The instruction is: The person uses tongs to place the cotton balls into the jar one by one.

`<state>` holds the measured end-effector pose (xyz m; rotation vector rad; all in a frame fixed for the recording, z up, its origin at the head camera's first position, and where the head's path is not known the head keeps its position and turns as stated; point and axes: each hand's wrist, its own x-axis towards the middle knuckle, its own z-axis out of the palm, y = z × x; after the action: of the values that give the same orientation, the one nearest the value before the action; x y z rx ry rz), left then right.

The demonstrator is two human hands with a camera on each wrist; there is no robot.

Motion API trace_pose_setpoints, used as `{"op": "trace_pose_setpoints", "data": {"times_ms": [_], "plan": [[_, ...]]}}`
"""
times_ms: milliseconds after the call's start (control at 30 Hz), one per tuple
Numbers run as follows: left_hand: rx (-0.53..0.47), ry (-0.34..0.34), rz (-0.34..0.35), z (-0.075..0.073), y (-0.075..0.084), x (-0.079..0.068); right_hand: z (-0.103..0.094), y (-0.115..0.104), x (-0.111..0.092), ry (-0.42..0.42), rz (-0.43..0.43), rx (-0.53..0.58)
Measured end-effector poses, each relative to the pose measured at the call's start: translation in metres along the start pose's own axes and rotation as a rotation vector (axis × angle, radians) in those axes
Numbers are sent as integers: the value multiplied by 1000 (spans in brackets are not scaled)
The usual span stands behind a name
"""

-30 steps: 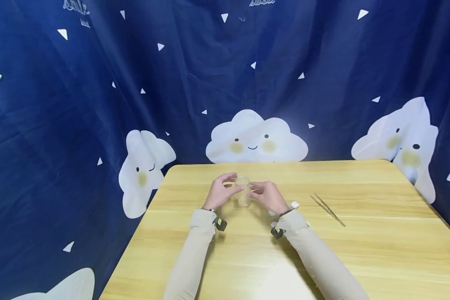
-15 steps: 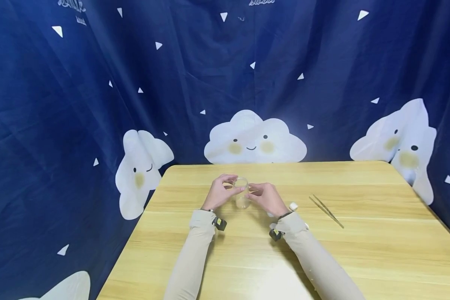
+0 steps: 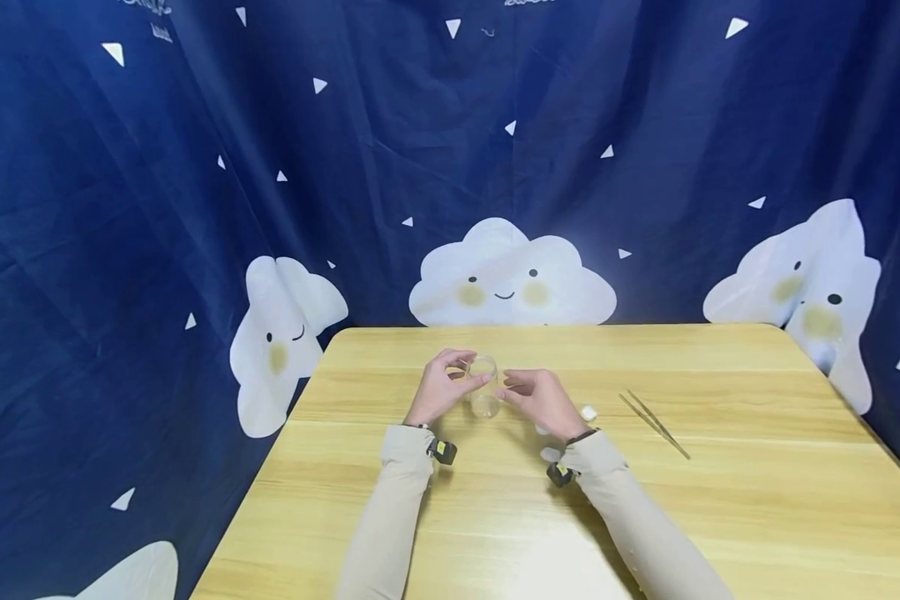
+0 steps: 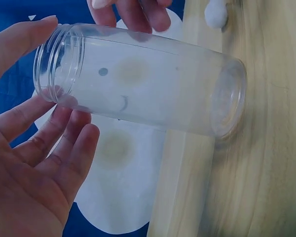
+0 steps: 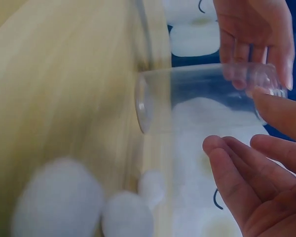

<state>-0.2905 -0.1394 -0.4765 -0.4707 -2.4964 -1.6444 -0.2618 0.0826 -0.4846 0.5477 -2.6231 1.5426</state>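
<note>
A clear plastic jar with a threaded, lidless mouth stands upright near the middle of the table. Nothing shows inside its see-through body. My left hand grips the jar near its rim, thumb on one side and fingers curled on the other. On the jar's right side is my right hand, its fingers relaxed and parted from the thumb. In the right wrist view that thumb overlaps the threaded mouth, while the fingers lie off the wall.
Metal tweezers lie on the wooden table to the right. Several white, cotton-like balls rest near my right wrist, one ball just beyond it. A dark blue curtain with cloud prints hangs behind the table.
My right hand has drawn slightly away from the jar to the right. The left hand keeps its hold, and the jar stays in about the same place.
</note>
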Motion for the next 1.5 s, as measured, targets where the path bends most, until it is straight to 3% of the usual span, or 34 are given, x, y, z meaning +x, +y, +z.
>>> {"op": "trace_pose_setpoints", "data": {"times_ms": [133,300,500,700,867,1100,1500], "plan": [[-4,6,-1,4,0,-3,-14,0,-9,16,12,-17],[-18,7,-13,7,1,-6,-36,-2,-17,47,-31,-59],[-20,4,0,10,3,-7,-77,-6,-27,136,-84,-133],[-14,-14,8,13,6,-7,-119,-6,-48,233,-59,-233],[-4,-15,13,11,4,-5,-141,-1,-56,264,-20,-305],[-2,9,-4,5,1,-4,-158,16,-56,241,38,-375],[-19,12,-1,4,-4,-2,-173,52,-60,26,233,-437]]}}
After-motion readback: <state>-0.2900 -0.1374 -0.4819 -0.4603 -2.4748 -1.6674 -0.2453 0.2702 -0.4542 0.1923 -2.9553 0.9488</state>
